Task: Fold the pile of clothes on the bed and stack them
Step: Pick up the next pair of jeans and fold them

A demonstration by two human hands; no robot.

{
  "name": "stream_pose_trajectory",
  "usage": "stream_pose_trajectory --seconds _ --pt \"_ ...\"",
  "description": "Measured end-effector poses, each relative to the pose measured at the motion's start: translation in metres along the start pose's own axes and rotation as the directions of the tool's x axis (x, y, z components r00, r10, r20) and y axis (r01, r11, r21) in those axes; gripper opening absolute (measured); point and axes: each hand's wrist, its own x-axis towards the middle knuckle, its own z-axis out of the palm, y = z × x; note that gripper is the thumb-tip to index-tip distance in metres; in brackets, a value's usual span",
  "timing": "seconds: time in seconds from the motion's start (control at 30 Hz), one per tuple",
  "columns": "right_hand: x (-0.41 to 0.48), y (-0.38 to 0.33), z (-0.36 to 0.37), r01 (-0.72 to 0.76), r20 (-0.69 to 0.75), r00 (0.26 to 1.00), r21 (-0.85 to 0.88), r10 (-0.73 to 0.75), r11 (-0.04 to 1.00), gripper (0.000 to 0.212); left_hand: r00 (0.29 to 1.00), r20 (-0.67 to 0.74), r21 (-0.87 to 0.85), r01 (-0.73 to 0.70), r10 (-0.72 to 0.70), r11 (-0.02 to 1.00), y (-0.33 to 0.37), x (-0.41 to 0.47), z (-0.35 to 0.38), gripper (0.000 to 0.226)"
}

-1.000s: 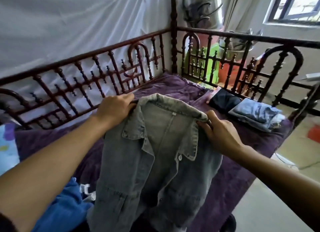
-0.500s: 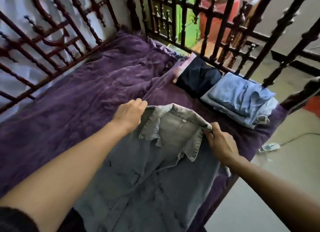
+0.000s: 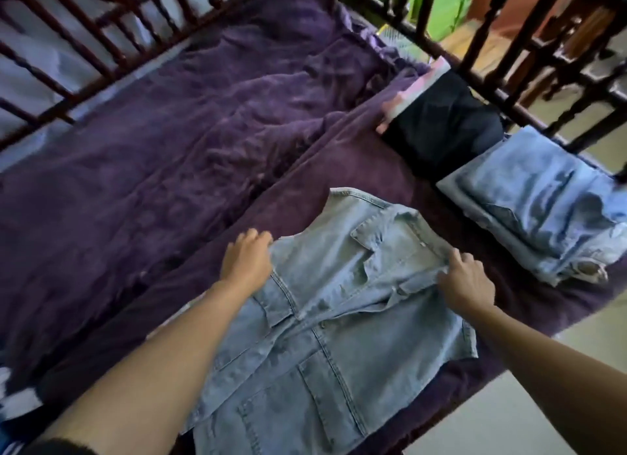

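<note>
A denim vest (image 3: 339, 319) lies front-up and unfolded on the bed (image 3: 169, 132), near its right edge, collar pointing away from the person. The left hand (image 3: 246, 261) pinches the vest's left shoulder edge with curled fingers; the right hand (image 3: 464, 281) grips the collar at the other shoulder. Beyond the vest, well apart from it, two finished items sit side by side by the rail (image 3: 509, 30): a folded black garment (image 3: 444, 129) and folded blue denim (image 3: 536, 197). So two pieces look done and this one is only spread flat, no fold made yet. Cloth scraps (image 3: 10, 431) at the lower-left corner may be the remaining pile, too cropped to tell
</note>
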Motion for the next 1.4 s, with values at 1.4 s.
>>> stream_pose_trajectory --seconds 1.4 --pt "-0.078 -0.241 0.174 0.852 0.282 0.521 -0.108 -0.806 0.513 0.055 0.552 0.307 -0.921 0.378 -0.775 -0.096 -0.219 -0.148 0.223 0.041"
